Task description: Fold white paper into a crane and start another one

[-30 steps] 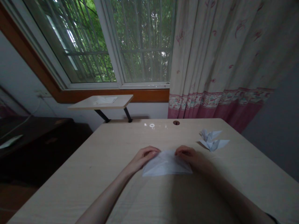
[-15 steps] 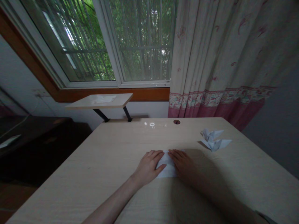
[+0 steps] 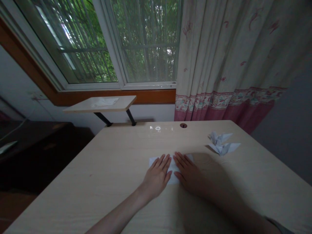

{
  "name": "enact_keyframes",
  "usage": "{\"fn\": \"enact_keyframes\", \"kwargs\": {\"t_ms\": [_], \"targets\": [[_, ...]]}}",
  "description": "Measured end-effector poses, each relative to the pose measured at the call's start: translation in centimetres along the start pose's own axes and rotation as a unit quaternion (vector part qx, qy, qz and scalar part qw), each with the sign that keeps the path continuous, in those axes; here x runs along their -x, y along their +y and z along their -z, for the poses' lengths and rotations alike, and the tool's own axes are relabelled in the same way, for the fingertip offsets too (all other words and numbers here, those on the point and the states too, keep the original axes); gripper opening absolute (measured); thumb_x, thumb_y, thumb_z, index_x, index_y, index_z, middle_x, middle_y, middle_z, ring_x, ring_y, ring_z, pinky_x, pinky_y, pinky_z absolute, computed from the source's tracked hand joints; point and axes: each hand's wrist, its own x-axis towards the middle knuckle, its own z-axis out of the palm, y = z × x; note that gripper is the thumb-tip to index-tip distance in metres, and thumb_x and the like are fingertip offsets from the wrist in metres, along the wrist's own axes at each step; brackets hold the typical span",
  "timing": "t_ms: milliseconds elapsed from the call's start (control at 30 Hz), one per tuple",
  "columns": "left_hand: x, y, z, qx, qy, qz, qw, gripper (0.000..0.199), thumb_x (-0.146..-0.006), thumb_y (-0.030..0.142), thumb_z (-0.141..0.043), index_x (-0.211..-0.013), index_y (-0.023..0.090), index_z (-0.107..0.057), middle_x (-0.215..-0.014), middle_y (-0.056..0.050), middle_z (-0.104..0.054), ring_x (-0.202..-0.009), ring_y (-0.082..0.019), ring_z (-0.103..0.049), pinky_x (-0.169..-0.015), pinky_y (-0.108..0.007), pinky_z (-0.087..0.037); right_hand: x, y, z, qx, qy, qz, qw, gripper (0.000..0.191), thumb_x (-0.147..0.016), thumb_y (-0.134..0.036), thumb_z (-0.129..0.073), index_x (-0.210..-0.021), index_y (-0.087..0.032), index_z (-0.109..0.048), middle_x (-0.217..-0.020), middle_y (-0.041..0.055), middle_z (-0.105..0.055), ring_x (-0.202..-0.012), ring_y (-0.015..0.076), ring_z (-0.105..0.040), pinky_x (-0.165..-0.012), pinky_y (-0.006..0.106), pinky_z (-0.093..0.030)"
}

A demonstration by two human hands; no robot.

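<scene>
So the sheet of paper (image 3: 173, 179) is laid flat on the desk (image 3: 114, 169) at the middle of the clock, with 12 toward the window (image 3: 146, 48). It's being pinned under both palms: the left hand (image 3: 157, 175) is spread flat with fingers stretched out, and the right hand (image 3: 190, 174) is laid out the same way, nothing gripped by either. The fingertips are pointed roughly at 12 and a narrow strip of paper is left showing between the thumbs, with the near edge seen at 6. Corners are poked out past the fingers at 10 and 2; the rest is hidden by the hands. Plenty of desktop is left toward 9 and 12, while at 2 the way is taken up by folded paper birds (image 3: 227, 149), set well apart from the right hand. The desk's far edge is met at 12, just past a round cable hole (image 3: 183, 125). The surface is pale wood-look, dimly lit, with shadow thrown around 4 to 6. Between 10 and 11 a raised shelf (image 3: 126, 103) is held up on black struts, white paper (image 3: 105, 102) lying on it. A flowered curtain (image 3: 226, 48) is hung at 1, and dark furniture (image 3: 36, 143) is parked around 9 to 10.
</scene>
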Motion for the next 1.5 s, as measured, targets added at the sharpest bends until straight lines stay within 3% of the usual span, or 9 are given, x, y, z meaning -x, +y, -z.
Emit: {"fn": "enact_keyframes", "kwargs": {"t_ms": [300,600,1000,1300,1500], "targets": [[-0.6,0.0,0.5,-0.088,-0.053,-0.007,0.995,0.055,-0.106,0.045,-0.030,-0.156,0.025,-0.025,-0.161,-0.006,-0.028,-0.150,-0.023,-0.025,-0.122,-0.046,-0.023,-0.1,0.7,-0.2,0.044,-0.011,-0.011,0.999,0.060,-0.100,-0.035,-0.043,-0.154,-0.013,-0.031,-0.156,0.0152,-0.037,-0.147,0.0290,-0.029,-0.117,0.052,-0.033],[-2.0,0.1,1.7,-0.130,-0.104,0.009,0.986,0.057,-0.105,0.049,-0.028,-0.155,0.022,-0.028,-0.161,-0.005,-0.027,-0.151,-0.021,-0.023,-0.123,-0.045,-0.022,-0.8,2.7,-0.2,0.027,-0.054,-0.027,0.998,0.062,-0.101,-0.048,-0.038,-0.155,-0.018,-0.032,-0.155,0.0135,-0.040,-0.145,0.0279,-0.035,-0.117,0.052,-0.032],[-1.8,-0.5,1.2,-0.158,-0.051,0.021,0.986,0.062,-0.103,0.058,-0.029,-0.155,0.025,-0.029,-0.161,-0.006,-0.030,-0.150,-0.029,-0.024,-0.120,-0.054,-0.025,-1.0,2.3,0.4,0.069,-0.054,-0.028,0.996,0.060,-0.101,-0.049,-0.041,-0.152,-0.018,-0.037,-0.154,0.0150,-0.042,-0.144,0.0306,-0.037,-0.115,0.057,-0.031],[-1.8,-0.4,1.9,-0.153,-0.083,0.060,0.983,0.072,-0.100,0.064,-0.029,-0.155,0.018,-0.030,-0.162,-0.009,-0.025,-0.151,-0.030,-0.020,-0.121,-0.052,-0.024,-0.7,2.5,0.1,0.094,-0.043,-0.037,0.994,0.060,-0.099,-0.054,-0.043,-0.152,-0.024,-0.039,-0.156,0.0109,-0.039,-0.145,0.0373,-0.031,-0.113,0.059,-0.034],[-1.5,-1.0,2.7,-0.136,-0.107,0.033,0.984,0.073,-0.099,0.067,-0.027,-0.156,0.021,-0.026,-0.163,-0.009,-0.020,-0.152,-0.026,-0.019,-0.122,-0.048,-0.021,-0.6,3.0,0.6,0.090,-0.059,-0.022,0.994,0.061,-0.100,-0.054,-0.041,-0.152,-0.022,-0.038,-0.158,0.0121,-0.036,-0.146,0.0350,-0.030,-0.114,0.056,-0.035]]}}
